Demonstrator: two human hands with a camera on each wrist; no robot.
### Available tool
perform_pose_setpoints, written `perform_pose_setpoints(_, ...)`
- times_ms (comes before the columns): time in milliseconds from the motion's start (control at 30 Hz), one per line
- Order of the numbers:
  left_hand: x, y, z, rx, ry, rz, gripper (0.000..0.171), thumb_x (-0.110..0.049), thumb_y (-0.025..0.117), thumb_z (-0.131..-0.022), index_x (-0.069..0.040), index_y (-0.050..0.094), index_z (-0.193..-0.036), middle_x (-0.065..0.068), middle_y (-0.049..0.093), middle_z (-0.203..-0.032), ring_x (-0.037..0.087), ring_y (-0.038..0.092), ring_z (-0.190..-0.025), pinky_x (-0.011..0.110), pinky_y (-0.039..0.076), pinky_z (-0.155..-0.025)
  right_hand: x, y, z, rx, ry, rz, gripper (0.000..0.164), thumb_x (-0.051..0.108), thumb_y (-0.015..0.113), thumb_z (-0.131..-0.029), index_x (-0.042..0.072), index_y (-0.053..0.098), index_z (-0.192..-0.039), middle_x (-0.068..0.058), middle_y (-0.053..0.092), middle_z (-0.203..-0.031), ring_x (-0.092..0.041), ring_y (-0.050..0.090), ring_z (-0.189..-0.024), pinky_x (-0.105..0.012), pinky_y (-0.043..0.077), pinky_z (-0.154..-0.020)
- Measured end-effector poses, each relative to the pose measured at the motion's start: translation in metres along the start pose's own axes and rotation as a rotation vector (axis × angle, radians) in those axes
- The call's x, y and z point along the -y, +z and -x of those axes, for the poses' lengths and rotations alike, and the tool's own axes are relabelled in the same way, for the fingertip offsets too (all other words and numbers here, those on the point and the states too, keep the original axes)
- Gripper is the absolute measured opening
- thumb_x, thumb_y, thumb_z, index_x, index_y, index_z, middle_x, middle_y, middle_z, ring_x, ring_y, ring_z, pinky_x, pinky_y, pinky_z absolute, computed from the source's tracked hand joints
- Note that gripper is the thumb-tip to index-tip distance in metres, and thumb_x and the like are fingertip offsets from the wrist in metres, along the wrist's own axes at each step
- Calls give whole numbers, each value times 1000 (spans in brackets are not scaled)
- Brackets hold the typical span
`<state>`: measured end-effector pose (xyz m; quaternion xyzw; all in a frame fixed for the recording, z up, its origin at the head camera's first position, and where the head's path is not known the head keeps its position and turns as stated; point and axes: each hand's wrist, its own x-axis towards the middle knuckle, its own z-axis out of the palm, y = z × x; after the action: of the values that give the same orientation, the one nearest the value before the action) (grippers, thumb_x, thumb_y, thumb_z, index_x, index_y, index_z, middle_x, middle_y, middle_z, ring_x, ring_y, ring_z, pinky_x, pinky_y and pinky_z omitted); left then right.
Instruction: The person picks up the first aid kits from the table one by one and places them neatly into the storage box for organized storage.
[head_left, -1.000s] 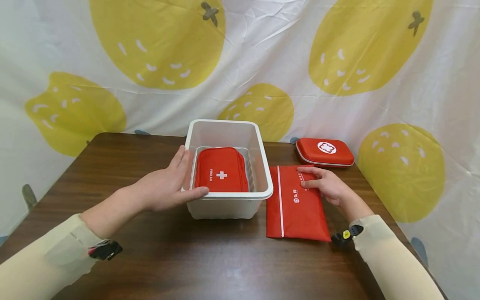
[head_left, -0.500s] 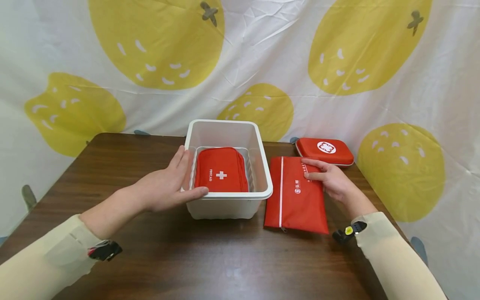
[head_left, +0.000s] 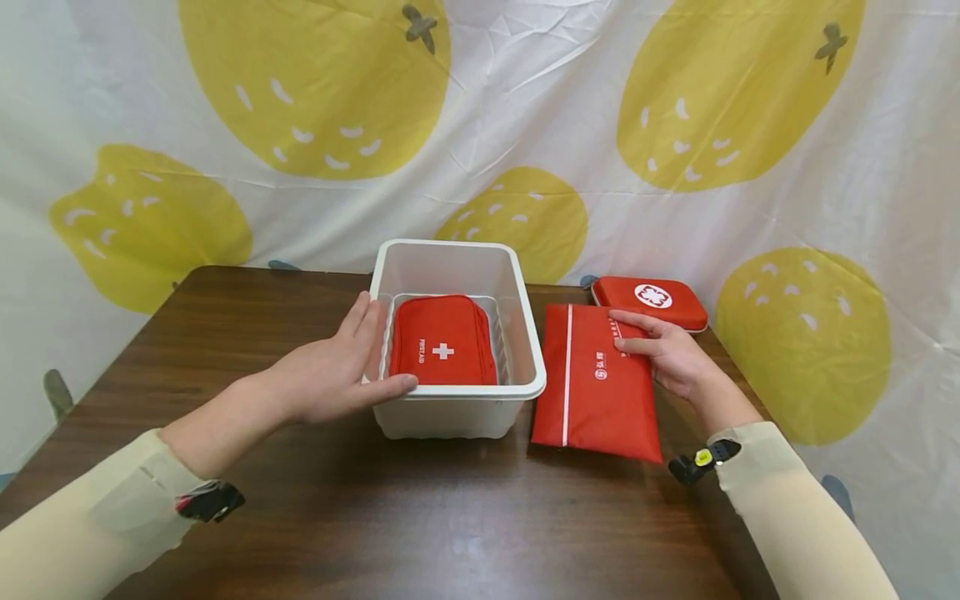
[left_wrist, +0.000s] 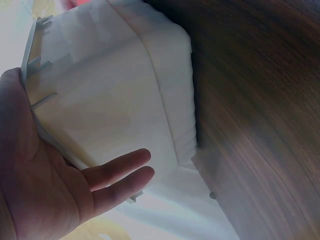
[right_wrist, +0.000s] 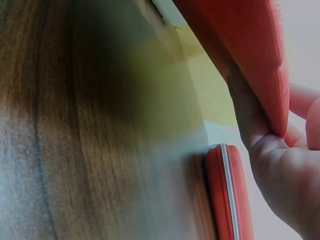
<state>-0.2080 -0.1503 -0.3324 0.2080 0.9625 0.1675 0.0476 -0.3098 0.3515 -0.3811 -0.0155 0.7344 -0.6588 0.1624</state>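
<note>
My right hand (head_left: 675, 354) pinches the right edge of a flat red zipper pouch (head_left: 585, 408) with a white stripe and white lettering. In the right wrist view the pouch (right_wrist: 250, 45) is lifted off the table, fingers on both its faces. My left hand (head_left: 330, 367) rests on the near-left corner of a white plastic bin (head_left: 450, 412), its thumb lying across the front rim. Two straight fingers (left_wrist: 122, 172) lie along the bin's outer wall in the left wrist view. Inside the bin lies a red first aid bag (head_left: 442, 342) with a white cross.
A red hard zip case (head_left: 648, 302) with a white round emblem stands at the table's back right, partly behind the pouch. The brown wooden table (head_left: 450, 517) ends at a fruit-print cloth (head_left: 517, 100) hanging behind it.
My right hand has raised the pouch off the table and moved it slightly away from me and to the right. The left hand, the bin and the first aid bag have stayed in place.
</note>
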Motion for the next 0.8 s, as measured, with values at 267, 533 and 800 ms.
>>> perform_pose_setpoints(267, 0, 0, 0, 2, -3, -6, 120, -78, 54, -100, 4, 6, -174, 28, -1, -183, 49, 64, -139, 53, 64, -96, 8, -2, 2, -10, -7, -27, 72, 12, 68, -109, 16, 36, -173, -4, 54, -140, -14, 75, -108, -36, 67, -91)
perform_pose_setpoints(533, 0, 1, 0, -2, 2, -3, 120, -77, 55, -100, 4, 6, -174, 27, -2, -184, 49, 61, -141, 53, 64, -96, 20, -7, 6, -31, -24, -48, 70, 13, 70, -109, 18, 39, -172, -3, 52, -142, -13, 75, -106, -33, 67, -89)
perform_pose_setpoints(800, 0, 1, -2, -5, 4, 0, 119, -77, 55, -100, 2, 5, -175, 27, -1, -184, 50, 55, -148, 52, 64, -95, 33, -15, 8, -39, -64, -89, 67, 9, 71, -107, 18, 45, -169, 0, 60, -135, -13, 77, -103, -31, 67, -87)
